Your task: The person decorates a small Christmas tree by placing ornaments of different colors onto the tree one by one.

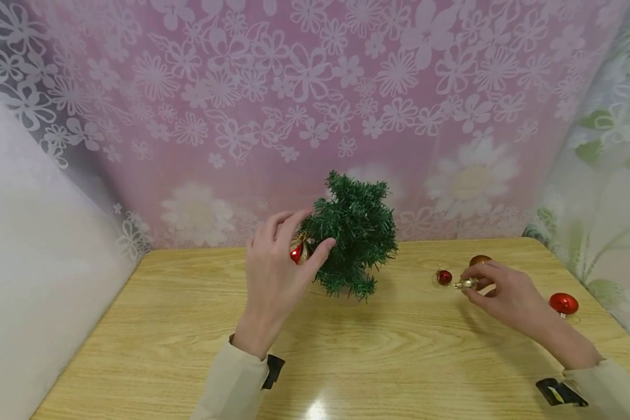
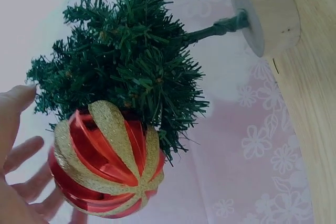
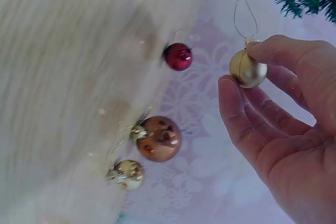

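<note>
A small green artificial Christmas tree point(image 1: 354, 224) stands upright on a round wooden base point(image 2: 270, 14). On its left side hangs a large red Christmas ball with gold glitter stripes point(image 2: 107, 169). My left hand point(image 1: 275, 262) is around that side, fingers spread loosely beside the ball and thumb at the branches; whether they touch is unclear. Over on the right, my right hand point(image 1: 514, 297) pinches a small gold Christmas ball point(image 3: 249, 70) between thumb and fingers, held above the table. Its thread loop point(image 3: 244, 11) stands up from the cap.
Near the right hand lie a small dark red ball point(image 1: 444, 277), a copper-coloured ball point(image 3: 159, 139) and another small gold ball point(image 3: 129, 174). A shiny red ornament point(image 1: 564, 303) rests near the right edge of the wooden table point(image 1: 388, 361). Flowered curtains point(image 1: 294, 105) hang behind.
</note>
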{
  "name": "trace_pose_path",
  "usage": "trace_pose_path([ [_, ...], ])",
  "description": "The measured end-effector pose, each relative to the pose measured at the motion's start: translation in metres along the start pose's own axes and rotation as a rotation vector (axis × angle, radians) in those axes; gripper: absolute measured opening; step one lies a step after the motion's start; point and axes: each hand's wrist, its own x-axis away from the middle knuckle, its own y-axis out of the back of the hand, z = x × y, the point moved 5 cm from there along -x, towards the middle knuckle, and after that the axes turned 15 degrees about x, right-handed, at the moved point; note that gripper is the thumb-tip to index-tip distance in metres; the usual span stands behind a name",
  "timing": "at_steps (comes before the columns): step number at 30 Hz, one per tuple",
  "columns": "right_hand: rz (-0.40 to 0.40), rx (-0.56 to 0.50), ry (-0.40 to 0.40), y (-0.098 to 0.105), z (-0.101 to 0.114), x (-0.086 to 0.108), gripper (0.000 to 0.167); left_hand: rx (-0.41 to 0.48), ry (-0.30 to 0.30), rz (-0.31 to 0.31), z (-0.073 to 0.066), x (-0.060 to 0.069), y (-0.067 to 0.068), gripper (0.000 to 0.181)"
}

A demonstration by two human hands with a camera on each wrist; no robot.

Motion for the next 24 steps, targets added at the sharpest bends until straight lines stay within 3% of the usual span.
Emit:
trace_pose_path([
  [5, -0.043, -0.011, 0.020, 0.008, 0.013, -0.004, 0.033, 0.017, -0.116, -0.040, -0.011, 0.008, 0.001, 0.047],
  [11, -0.098, -0.043, 0.059, 0.020, 0.029, -0.006, 0.038, 0.053, -0.227, -0.040, -0.024, 0.018, -0.002, 0.038],
  [24, -0.148, -0.101, 0.081, 0.039, 0.055, -0.010, 0.044, 0.157, -0.288, 0.006, -0.042, 0.032, -0.008, 0.026],
])
